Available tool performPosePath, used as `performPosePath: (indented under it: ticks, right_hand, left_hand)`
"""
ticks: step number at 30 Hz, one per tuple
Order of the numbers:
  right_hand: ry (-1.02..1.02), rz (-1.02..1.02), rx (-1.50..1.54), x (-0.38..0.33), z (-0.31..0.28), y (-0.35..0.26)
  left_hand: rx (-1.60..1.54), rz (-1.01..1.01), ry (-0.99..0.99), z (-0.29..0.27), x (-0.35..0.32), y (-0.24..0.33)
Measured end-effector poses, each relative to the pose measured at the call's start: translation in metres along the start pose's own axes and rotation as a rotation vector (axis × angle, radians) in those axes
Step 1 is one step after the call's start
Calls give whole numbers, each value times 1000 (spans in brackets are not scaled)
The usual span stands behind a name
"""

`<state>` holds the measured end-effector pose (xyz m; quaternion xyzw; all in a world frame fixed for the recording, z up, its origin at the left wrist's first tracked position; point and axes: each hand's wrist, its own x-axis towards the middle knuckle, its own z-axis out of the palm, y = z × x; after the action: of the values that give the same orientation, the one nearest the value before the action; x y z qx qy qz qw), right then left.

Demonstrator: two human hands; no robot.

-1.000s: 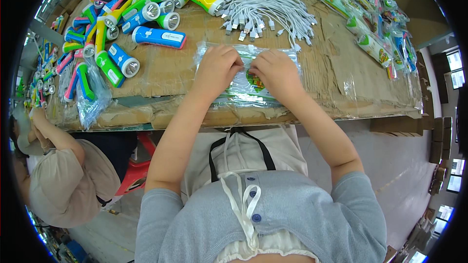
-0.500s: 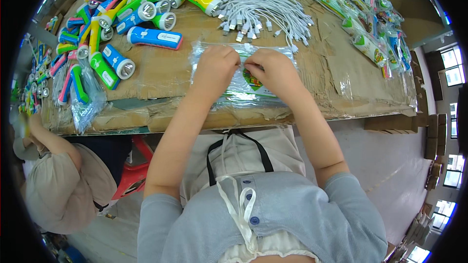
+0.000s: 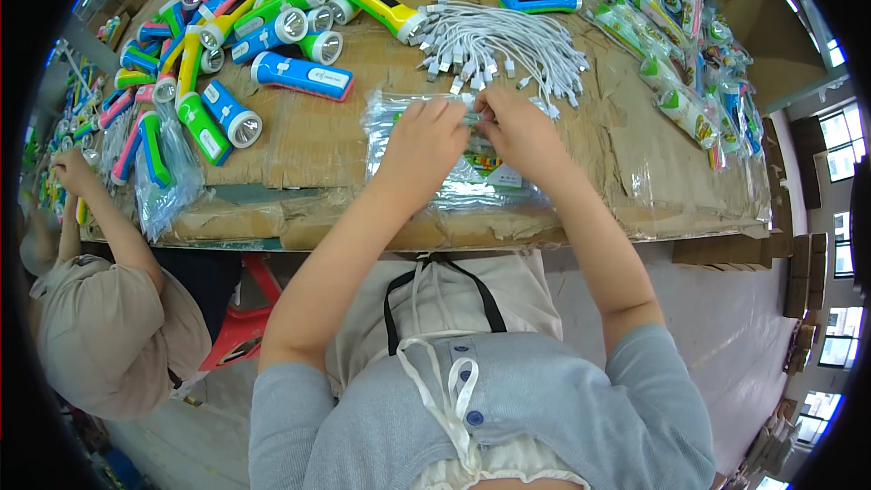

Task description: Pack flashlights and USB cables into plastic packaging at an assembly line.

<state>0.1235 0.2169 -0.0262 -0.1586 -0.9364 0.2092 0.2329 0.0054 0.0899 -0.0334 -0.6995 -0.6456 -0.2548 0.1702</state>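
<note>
Clear plastic bags (image 3: 381,138) lie in a flat stack near the table's front edge, with a green and coloured print (image 3: 490,166) showing on the top one. My left hand (image 3: 428,141) rests over the stack, its fingers bent and pressed at the upper edge of the top bag. Close beside it, my right hand (image 3: 519,132) pinches that same edge with thumb and forefinger. The fingertips nearly meet, and they partly hide the plastic between them. Just beyond my hands lies a heap of white charging cables (image 3: 508,36).
Colourful flashlights (image 3: 304,74) are piled at the left and far side. Filled plastic packs (image 3: 676,100) lie in a heap at the right. Worn cardboard (image 3: 626,154) covers the table. At the left, another person (image 3: 118,327) sits near a red stool (image 3: 238,331).
My hands have shifted slightly right, still close together at the bag's upper edge. The view has moved a little. The other person's arm has risen towards the flashlights.
</note>
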Motion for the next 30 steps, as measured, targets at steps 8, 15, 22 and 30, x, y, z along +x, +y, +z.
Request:
performPosePath:
  ticks: [8, 15, 22, 30]
  right_hand:
    - [-244, 212, 232, 64, -27, 50]
    - [65, 134, -233, 85, -20, 74]
    - [363, 27, 570, 78, -108, -19]
    - [-128, -227, 70, 10, -22, -55]
  left_hand:
    - [-210, -245, -173, -68, -54, 44]
    - [-347, -672, 111, -49, -41, 43]
    - [-370, -766, 152, -33, -28, -14]
    - [-866, -1003, 116, -37, -12, -12]
